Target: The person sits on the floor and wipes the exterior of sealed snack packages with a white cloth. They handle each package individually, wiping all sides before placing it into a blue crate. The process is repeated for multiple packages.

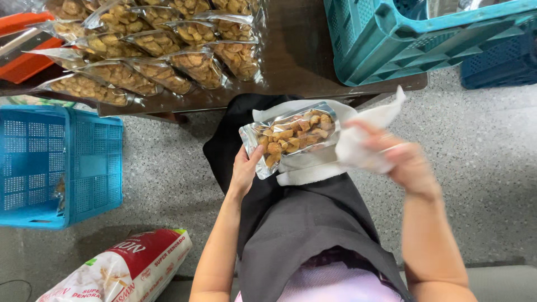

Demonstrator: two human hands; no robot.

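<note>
My left hand (244,170) grips the lower left corner of a clear-fronted silver pouch of brown fried snacks (292,136), held flat over my lap. My right hand (404,159) is blurred and clutches a white cloth (362,146) against the pouch's right end. The cloth also lies under the pouch across my dark apron (296,218).
Several filled snack pouches (162,50) lie in overlapping rows on a dark table (296,56) ahead. A teal crate (414,39) stands on the table's right part. A blue crate (56,165) is on the floor at left, a red-and-white sack (126,268) beside my left elbow.
</note>
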